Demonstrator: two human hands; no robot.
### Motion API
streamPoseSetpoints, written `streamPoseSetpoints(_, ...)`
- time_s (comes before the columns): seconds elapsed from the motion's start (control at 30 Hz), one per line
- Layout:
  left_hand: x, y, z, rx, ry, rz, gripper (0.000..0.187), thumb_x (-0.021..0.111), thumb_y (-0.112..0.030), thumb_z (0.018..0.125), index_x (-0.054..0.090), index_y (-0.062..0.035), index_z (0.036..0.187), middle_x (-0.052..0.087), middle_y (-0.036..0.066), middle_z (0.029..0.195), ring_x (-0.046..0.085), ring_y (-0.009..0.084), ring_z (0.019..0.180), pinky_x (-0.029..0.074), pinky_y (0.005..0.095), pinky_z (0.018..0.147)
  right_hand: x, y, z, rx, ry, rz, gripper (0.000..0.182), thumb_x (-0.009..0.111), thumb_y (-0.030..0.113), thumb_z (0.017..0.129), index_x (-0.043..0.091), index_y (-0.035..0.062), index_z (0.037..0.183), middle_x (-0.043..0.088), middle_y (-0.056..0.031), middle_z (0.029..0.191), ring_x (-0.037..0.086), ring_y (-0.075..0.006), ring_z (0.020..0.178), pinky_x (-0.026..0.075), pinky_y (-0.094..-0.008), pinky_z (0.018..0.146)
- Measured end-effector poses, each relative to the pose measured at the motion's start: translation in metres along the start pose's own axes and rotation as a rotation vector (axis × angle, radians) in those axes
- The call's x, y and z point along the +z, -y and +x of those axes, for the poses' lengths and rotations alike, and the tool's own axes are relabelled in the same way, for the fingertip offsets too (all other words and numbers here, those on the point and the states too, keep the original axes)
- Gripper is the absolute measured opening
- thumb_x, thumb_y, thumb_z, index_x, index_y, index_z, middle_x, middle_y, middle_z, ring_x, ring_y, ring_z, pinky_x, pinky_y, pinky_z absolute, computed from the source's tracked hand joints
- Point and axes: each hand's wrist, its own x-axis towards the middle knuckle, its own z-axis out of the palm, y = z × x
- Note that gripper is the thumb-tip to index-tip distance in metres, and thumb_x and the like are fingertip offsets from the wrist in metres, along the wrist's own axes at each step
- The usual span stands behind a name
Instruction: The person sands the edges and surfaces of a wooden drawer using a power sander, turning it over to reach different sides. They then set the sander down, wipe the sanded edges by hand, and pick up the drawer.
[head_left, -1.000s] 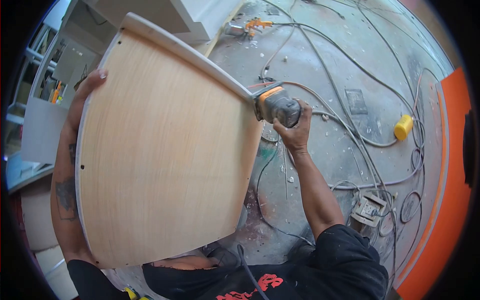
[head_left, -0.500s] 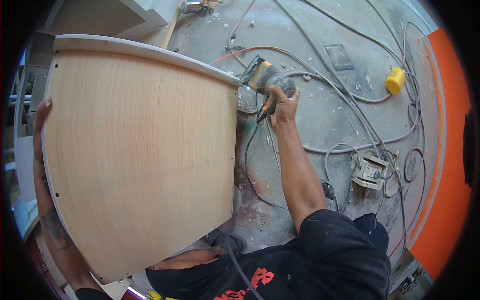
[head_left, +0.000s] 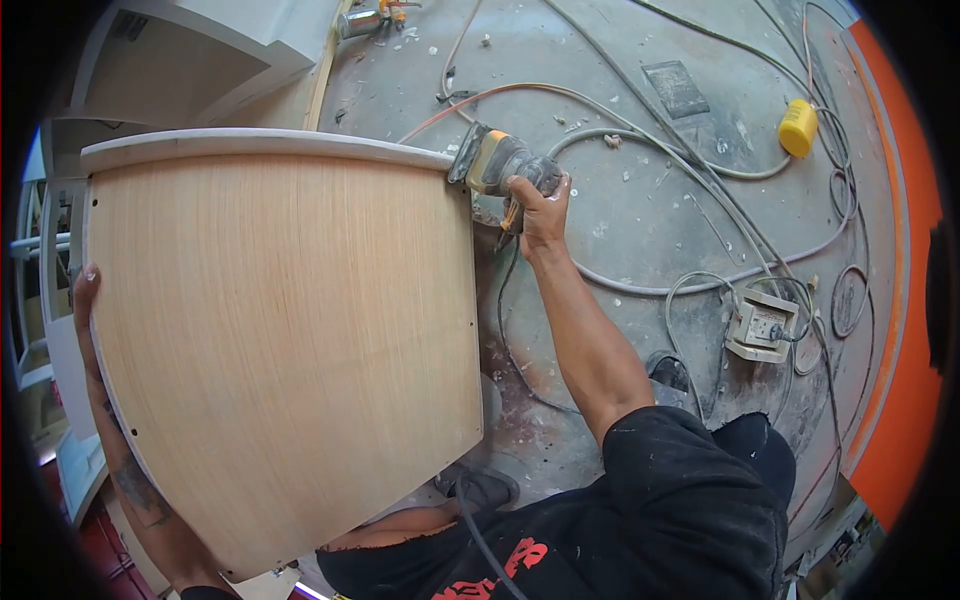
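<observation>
My right hand (head_left: 542,208) is wrapped round a dusty yellow-and-black power sander (head_left: 490,162). The sander's flat pad stands on edge against the far right corner of a wood-grain panel (head_left: 290,340), at the end of its pale far rim (head_left: 270,147). Along the panel's left side, my left hand (head_left: 87,295) grips the edge, its thumb tip showing and its other fingers mostly hidden behind. The panel tilts across my lap, with small dark holes near its edges. A dark cord (head_left: 508,330) hangs from the sander down to the floor.
Hoses and cables (head_left: 690,150) snake over the dusty grey floor on the right. A yellow connector (head_left: 798,128) and a boxed power outlet (head_left: 762,328) lie among them. An orange panel (head_left: 895,260) borders the far right. A spray gun (head_left: 365,22) lies at the top.
The sander has moved left and slightly down in view, from just beyond the panel's corner onto it. The panel's far edge appears lower and more level. My left hand keeps its grip.
</observation>
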Motion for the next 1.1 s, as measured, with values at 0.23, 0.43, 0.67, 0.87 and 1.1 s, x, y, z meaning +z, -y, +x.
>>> streamPoseSetpoints(0.23,0.005,-0.004,-0.003,-0.003,-0.074,0.04,0.095,0.062,-0.065,0.09,0.038,0.0063,0.148,0.062,0.029,0.121,0.072,0.0332,0.099,0.061,0.0409,0.081,0.042,-0.002,-0.027,-0.197,0.007,-0.073,0.077,0.083,0.009,0.078,0.037,0.0023,0.14,0.057,-0.0095,0.119,0.061,-0.0182,0.104,0.054,-0.0327,0.087)
streamPoseSetpoints(0.43,0.026,-0.011,-0.013,0.053,-0.117,0.069,0.105,0.061,-0.07,0.087,0.031,0.0097,0.149,0.055,0.034,0.117,0.071,0.0363,0.094,0.06,0.0396,0.073,0.031,-0.002,-0.032,-0.08,-0.141,0.014,0.077,0.082,0.009,0.079,0.036,0.0023,0.14,0.059,-0.009,0.11,0.062,-0.0167,0.094,0.055,-0.0294,0.078)
streamPoseSetpoints(0.67,0.023,-0.009,-0.012,0.022,-0.064,0.04,0.104,0.061,-0.069,0.088,0.031,0.0086,0.15,0.055,0.033,0.12,0.07,0.036,0.099,0.06,0.0411,0.076,0.048,-0.007,-0.041,-0.155,-0.109,0.002,0.081,0.082,0.01,0.08,0.031,0.0034,0.143,0.056,-0.0092,0.112,0.06,-0.0165,0.092,0.055,-0.0294,0.066)
streamPoseSetpoints(0.87,0.0,-0.002,-0.001,0.017,-0.021,0.031,0.1,0.061,-0.068,0.089,0.035,0.0067,0.15,0.058,0.03,0.124,0.07,0.0341,0.103,0.06,0.0426,0.081,0.047,-0.012,-0.043,-0.234,-0.128,-0.109,0.08,0.083,0.011,0.08,0.033,0.0015,0.142,0.057,-0.0099,0.113,0.06,-0.0173,0.097,0.055,-0.0306,0.072)
streamPoseSetpoints(1.1,0.029,-0.01,-0.011,0.028,-0.085,0.0,0.107,0.061,-0.071,0.086,0.03,0.0085,0.151,0.056,0.033,0.119,0.07,0.0364,0.098,0.06,0.0419,0.075,-0.012,0.002,0.005,-0.287,-0.214,-0.05,0.076,0.084,0.01,0.078,0.039,0.0027,0.139,0.058,-0.01,0.112,0.061,-0.0192,0.098,0.053,-0.0357,0.085)
